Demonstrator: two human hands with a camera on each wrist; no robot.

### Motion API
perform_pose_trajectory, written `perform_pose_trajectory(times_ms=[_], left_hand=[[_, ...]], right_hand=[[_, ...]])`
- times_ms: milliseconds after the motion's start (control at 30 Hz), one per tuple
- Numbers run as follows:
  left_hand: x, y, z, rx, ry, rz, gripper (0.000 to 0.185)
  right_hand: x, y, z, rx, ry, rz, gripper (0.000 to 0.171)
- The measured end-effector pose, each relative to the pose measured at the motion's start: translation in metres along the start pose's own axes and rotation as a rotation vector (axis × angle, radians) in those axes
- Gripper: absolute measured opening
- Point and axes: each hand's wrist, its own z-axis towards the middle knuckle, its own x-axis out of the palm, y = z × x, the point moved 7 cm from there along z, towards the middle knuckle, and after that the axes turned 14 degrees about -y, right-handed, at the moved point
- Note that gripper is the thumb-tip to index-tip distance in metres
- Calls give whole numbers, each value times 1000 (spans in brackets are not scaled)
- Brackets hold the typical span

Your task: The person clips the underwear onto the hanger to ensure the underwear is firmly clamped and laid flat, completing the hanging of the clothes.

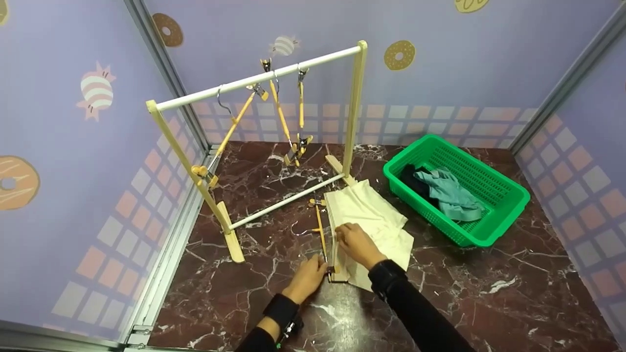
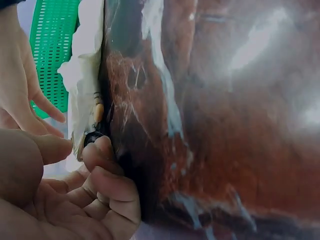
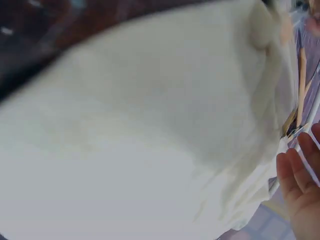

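Note:
Cream shorts [image 1: 369, 208] lie on the dark marbled surface, waistband to the left and the legs spread right. Along the waistband lies a hanger [image 1: 320, 227] with a wooden bar, a metal hook and a clip at each end. My left hand [image 1: 308, 277] pinches the near clip [image 2: 94, 137] between thumb and fingers, at the waistband's near corner. Over the middle of the waistband is my right hand [image 1: 359, 244]. In the right wrist view its fingers [image 3: 300, 162] are loosely extended beside the cloth, holding nothing. The far clip [image 1: 317, 202] lies by the waistband's far end.
A wooden rack [image 1: 356, 112] with a white rail [image 1: 195, 98] stands at the back left. Several clip hangers [image 1: 281, 110] hang from it. On the right, a green basket [image 1: 503, 222] holds a teal garment [image 1: 447, 190] and a dark one [image 1: 414, 181]. Patterned walls surround the surface.

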Motion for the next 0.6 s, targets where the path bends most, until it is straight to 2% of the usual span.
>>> perform_pose_trajectory(times_ms=[167,300,433,600], left_hand=[[-9,-1,8,8,-75,12,11],[-21,-10,28,47,-183,-27,5],[-28,-18,57,62,-253,-110,15],[-31,-15,90,2,-290,-175,25]], right_hand=[[13,-7,10,42,113,-8,37],[21,-9,17,86,173,-52,40],[23,-11,26,146,143,-110,32],[26,-13,36,169,94,-111,25]])
